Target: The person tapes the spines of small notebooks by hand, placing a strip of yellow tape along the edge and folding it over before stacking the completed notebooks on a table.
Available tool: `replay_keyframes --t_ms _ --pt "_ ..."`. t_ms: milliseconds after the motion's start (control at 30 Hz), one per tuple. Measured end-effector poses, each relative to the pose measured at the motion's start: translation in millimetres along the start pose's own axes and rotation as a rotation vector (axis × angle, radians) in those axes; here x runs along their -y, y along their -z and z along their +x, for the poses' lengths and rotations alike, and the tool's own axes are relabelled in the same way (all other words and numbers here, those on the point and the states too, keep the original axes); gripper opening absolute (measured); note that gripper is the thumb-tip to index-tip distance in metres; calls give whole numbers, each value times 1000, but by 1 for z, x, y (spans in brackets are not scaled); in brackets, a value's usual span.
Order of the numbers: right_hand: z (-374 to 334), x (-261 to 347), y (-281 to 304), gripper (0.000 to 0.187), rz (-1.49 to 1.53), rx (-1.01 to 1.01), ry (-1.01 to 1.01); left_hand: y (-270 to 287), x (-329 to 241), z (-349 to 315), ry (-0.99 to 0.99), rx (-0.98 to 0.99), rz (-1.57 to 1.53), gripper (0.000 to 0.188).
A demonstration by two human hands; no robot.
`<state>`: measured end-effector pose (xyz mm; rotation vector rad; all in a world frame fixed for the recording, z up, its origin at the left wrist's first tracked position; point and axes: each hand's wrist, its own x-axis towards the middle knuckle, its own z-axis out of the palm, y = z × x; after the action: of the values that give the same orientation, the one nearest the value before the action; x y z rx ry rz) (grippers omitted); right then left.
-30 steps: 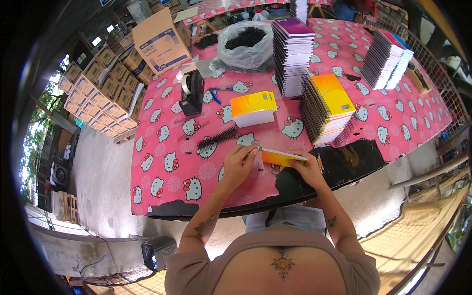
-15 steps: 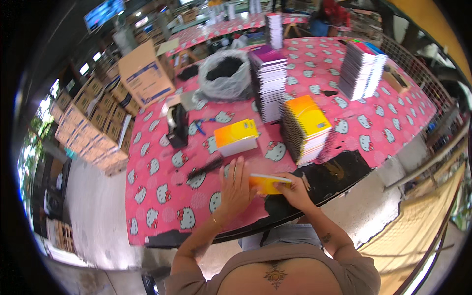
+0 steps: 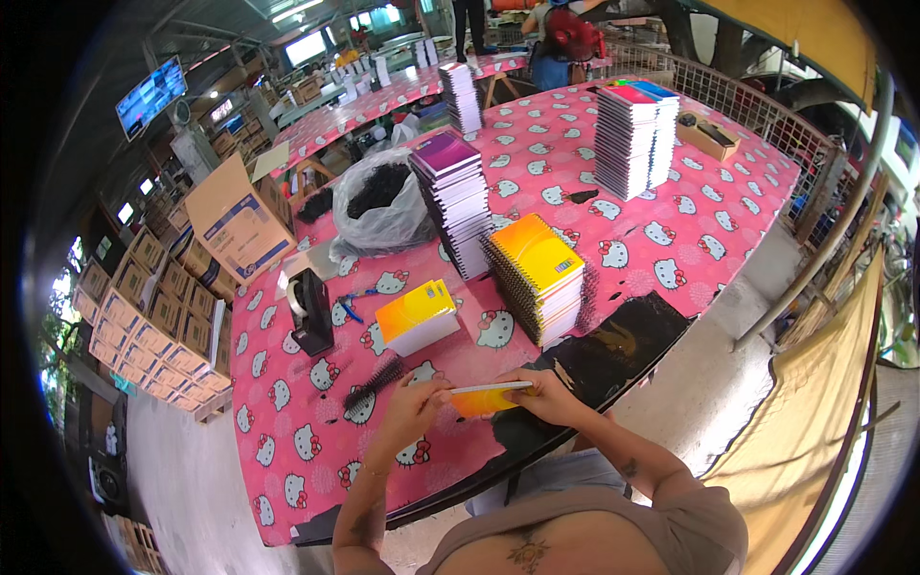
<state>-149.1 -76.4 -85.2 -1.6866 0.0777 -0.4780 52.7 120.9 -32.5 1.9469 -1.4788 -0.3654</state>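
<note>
A yellow-orange notebook (image 3: 484, 401) is held just over the near edge of the pink-printed worktop (image 3: 307, 402), its pale page edge facing up. The right hand (image 3: 550, 397) is closed on the notebook's right end. The left hand (image 3: 412, 406) has its fingers curled together, the tips at the notebook's left end; whether they pinch it or something small there, I cannot tell.

Just beyond the left hand lies a bundle of black wire coils (image 3: 374, 381). Farther from the near edge sits a low stack of yellow-orange notebooks (image 3: 418, 316), with blue-handled pliers (image 3: 351, 310) beside it and a black tape dispenser (image 3: 309, 312) toward the worktop's left edge. A taller stack of spiral-bound yellow notebooks (image 3: 539, 273) stands right of the low one, and behind it rises a purple-topped stack (image 3: 455, 206), next to a clear plastic bag (image 3: 388, 230) holding black material.
</note>
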Motion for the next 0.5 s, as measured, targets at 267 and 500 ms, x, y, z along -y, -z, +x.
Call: replay_keyframes --t_ms 267,500 --pt "2 -2 2 27 -67 33 29 -10 -8 0 -154 -133 64 21" --pt "-1 -4 6 27 -5 57 -2 -5 -8 6 -267 -96 138 24"
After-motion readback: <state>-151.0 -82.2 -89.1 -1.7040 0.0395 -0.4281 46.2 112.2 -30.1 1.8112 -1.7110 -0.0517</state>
